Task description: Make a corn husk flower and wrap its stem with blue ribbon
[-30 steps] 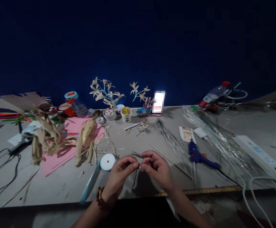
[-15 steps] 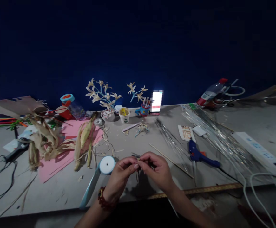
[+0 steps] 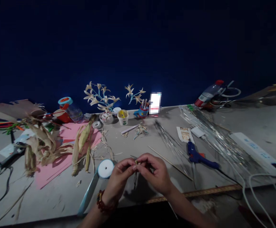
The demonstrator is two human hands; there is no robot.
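In the middle of the desk's front, my left hand and my right hand meet with fingertips pinched together. Between them is a small, thin yellowish strip, mostly covered by the fingers; its exact kind is hard to make out. A thin dark strand hangs below the pinch. Close beside my left hand lies a ribbon spool, its light-blue ribbon trailing toward the front edge. To the right of my right hand, a thin stick lies slantwise.
Dried corn husks lie over pink paper at left. Behind stand husk-flower branches, a white cup and a lit phone. At right lie metal wires, a blue glue gun and a power strip.
The view has shifted slightly, so the desk items appear a little lower and further left. Both hands keep their pinch on the small strip, with slight finger movement.
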